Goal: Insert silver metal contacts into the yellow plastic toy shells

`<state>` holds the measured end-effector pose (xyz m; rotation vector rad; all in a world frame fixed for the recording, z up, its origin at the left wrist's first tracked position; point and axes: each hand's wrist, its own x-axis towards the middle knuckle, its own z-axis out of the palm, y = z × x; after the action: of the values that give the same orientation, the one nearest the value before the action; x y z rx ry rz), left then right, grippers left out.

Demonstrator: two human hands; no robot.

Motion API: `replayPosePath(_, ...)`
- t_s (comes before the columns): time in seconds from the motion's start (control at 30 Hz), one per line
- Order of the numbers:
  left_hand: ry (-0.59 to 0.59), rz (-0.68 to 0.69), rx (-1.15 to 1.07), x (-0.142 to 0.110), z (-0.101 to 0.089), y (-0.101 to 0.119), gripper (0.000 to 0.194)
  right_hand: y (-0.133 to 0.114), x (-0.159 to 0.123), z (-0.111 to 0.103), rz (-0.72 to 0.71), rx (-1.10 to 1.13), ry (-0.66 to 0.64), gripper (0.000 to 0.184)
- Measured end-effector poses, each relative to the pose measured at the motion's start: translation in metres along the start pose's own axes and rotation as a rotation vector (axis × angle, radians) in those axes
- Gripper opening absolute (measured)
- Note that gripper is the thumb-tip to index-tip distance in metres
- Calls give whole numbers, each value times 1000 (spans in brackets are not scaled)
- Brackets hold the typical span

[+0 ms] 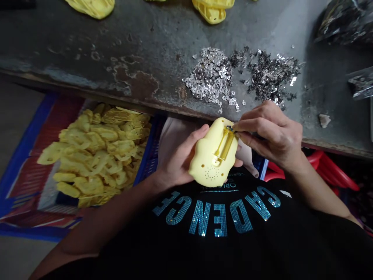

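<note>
A pale yellow plastic shell (201,163) with a battery slot and a round pattern of speaker holes lies in my left hand (182,159), whose fingers wrap round it from the left and beneath. My right hand (269,134) pinches at the upper end of the slot, where a small dark metal contact piece (229,128) shows at the fingertips. On the bench just beyond are a heap of silvery metal contacts (208,76) and a darker heap of contacts (271,74).
Left of me, a blue and red crate (36,155) holds many yellow plastic parts (101,155). More yellow shells (211,11) lie at the far side of the metal bench (163,46). Plastic bags (346,23) sit at the right; a red plastic item (317,167) is below the edge.
</note>
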<state>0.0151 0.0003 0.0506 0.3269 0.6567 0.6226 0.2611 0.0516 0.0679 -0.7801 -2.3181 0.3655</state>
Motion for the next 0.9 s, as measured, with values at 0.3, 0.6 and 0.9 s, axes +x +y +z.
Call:
replayPosePath(0.3, 66, 13, 71, 3, 5, -4, 62, 0, -9, 4, -74, -31, 43, 20)
replayPosePath(0.6, -16, 38, 55, 7, 2, -6, 58, -3, -21, 8, -43, 18, 99, 29)
replayPosePath(0.9, 115, 316, 165, 6, 1, -23, 53, -6, -5, -5, 313, 299, -101, 26)
